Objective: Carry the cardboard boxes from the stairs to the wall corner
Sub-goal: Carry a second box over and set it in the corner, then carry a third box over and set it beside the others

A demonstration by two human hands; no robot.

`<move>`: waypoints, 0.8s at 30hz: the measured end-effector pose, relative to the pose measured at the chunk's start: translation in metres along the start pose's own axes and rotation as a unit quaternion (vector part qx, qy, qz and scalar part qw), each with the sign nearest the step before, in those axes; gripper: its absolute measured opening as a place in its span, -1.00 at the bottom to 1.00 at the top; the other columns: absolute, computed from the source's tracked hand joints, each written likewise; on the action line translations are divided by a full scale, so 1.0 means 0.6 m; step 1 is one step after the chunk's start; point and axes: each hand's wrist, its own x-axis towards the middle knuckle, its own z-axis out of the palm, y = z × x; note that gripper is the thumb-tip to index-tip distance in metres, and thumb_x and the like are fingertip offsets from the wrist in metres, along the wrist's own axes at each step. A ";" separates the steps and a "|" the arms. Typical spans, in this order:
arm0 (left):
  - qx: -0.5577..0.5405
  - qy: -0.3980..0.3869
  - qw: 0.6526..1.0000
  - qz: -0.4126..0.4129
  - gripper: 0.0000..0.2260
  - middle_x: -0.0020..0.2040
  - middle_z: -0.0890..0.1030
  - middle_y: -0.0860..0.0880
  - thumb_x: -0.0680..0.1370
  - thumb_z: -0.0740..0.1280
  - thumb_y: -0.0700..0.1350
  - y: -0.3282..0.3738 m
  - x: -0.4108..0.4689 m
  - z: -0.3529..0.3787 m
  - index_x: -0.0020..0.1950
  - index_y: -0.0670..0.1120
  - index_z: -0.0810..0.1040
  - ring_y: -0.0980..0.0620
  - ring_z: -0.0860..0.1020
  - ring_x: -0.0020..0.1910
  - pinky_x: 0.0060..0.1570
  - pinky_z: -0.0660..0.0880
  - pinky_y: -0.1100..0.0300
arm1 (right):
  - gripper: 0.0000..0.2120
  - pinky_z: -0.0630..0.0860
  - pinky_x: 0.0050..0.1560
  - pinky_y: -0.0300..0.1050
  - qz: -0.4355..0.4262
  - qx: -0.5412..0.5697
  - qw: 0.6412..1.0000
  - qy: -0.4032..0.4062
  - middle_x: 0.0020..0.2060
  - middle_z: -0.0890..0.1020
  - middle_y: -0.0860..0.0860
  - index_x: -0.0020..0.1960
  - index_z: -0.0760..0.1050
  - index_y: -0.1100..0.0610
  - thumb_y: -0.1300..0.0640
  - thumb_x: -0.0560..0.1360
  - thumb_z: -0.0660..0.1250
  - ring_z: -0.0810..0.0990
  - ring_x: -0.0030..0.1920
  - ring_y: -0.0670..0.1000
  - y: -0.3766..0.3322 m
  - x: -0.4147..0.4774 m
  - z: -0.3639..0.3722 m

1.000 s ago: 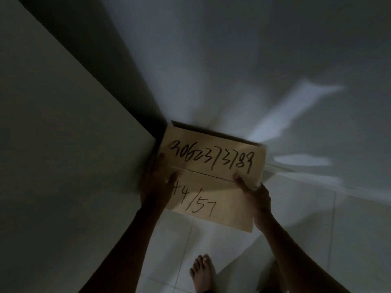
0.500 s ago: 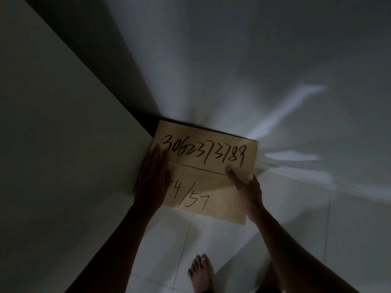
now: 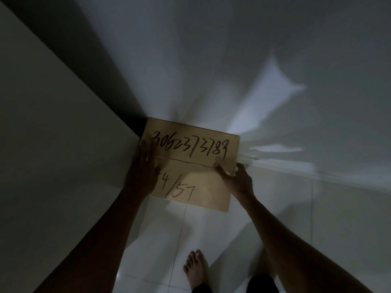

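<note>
Cardboard box (image 3: 196,157) sits in the wall corner, at twelve o'clock from the person's bare foot (image 3: 195,269). Left hand (image 3: 142,172) lies flat against its nine o'clock edge, fingers extended. Right hand (image 3: 238,178) grips the three o'clock edge, thumb on top. Floor (image 3: 296,218) is pale glossy tile. Two plain walls (image 3: 53,123) meet behind the box. Lighting is dim.
</note>
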 end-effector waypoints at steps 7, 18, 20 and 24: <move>-0.023 -0.069 0.997 0.002 -0.21 0.66 -0.05 -0.26 0.66 0.21 0.10 0.159 -0.170 -0.183 0.63 -0.15 -0.25 -0.29 0.12 0.60 0.53 0.27 -0.18 | -0.26 0.42 0.36 0.08 -0.044 -0.071 0.993 0.077 0.45 0.50 0.14 0.56 0.32 0.18 -0.23 0.55 0.36 0.44 0.46 0.17 -0.078 -0.166 -0.184; 0.043 -0.084 0.974 0.205 -0.22 0.67 -0.09 -0.20 0.63 -0.02 0.27 0.551 -0.337 -0.457 0.65 -0.23 -0.12 -0.18 -0.07 0.66 0.62 -0.08 -0.04 | -0.11 0.24 0.55 0.19 -0.017 -0.119 0.975 0.186 0.52 0.40 0.22 0.60 0.25 0.19 -0.40 0.50 0.23 0.30 0.56 0.22 -0.029 -0.535 -0.596; 0.049 -0.102 0.964 0.239 -0.13 0.67 -0.09 -0.19 0.53 -0.16 0.35 0.633 -0.361 -0.470 0.65 -0.23 -0.13 -0.17 -0.07 0.66 0.62 -0.08 -0.03 | -0.12 0.17 0.58 0.20 0.019 -0.124 0.971 0.206 0.56 0.34 0.22 0.63 0.20 0.18 -0.38 0.53 0.23 0.23 0.60 0.22 0.020 -0.583 -0.663; 0.064 -0.123 0.950 0.278 -0.29 0.67 -0.12 -0.18 0.69 0.04 0.18 0.784 -0.384 -0.448 0.65 -0.20 -0.16 -0.16 -0.10 0.66 0.62 -0.11 -0.03 | -0.11 0.18 0.56 0.23 0.093 -0.090 0.955 0.268 0.55 0.35 0.22 0.63 0.19 0.17 -0.40 0.53 0.20 0.24 0.59 0.23 0.134 -0.648 -0.773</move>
